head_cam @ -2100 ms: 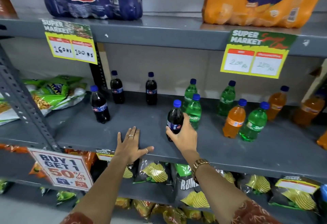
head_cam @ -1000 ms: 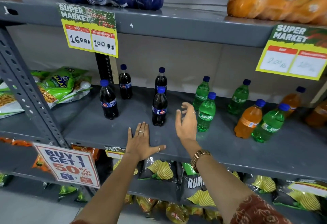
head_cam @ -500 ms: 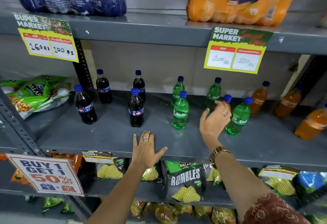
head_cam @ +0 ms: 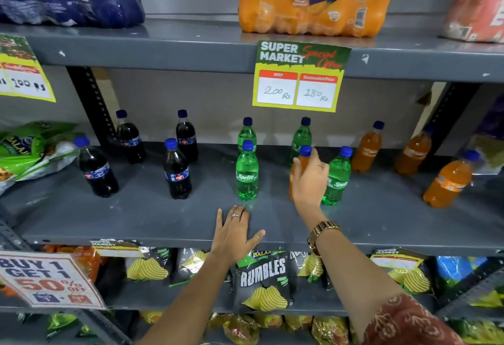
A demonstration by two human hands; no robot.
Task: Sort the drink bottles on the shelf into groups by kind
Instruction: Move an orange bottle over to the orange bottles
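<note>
Orange bottle point(head_cam: 297, 166) stands upright on grey shelf point(head_cam: 136, 216), long axis vertical, blue cap up, mostly hidden behind right hand point(head_cam: 309, 181). Right hand curled round its body, fingers wrapped near the shoulder, thumb side to the left; bottle base looks down on the shelf. Just right of that hand, touching or nearly so: green Sprite bottle point(head_cam: 336, 177), upright. Left of it: another Sprite bottle point(head_cam: 246, 171), upright, two more green ones behind. Farther left, four dark cola bottles point(head_cam: 177, 170), all upright. Far right of the hand, three orange bottles point(head_cam: 447, 179), nearest one looks tilted. Left hand point(head_cam: 236, 231) lies flat, fingers spread, palm down on shelf front edge, holding nothing.
</note>
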